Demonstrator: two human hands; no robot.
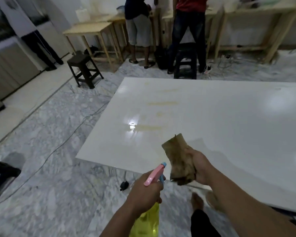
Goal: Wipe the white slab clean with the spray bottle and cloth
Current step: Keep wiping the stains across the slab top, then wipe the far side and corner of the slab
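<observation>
The left hand (144, 194) grips a spray bottle (150, 199) with a pink head and yellow body, its nozzle aimed toward the white slab (212, 117). The right hand (201, 165) clutches a crumpled brown cloth (178, 158) above the slab's near edge. Yellowish streaks (160, 103) mark the glossy surface.

two people (188, 31) stand at wooden tables (90, 29) beyond two dark stools (84, 69) on the marble floor (49, 134).
</observation>
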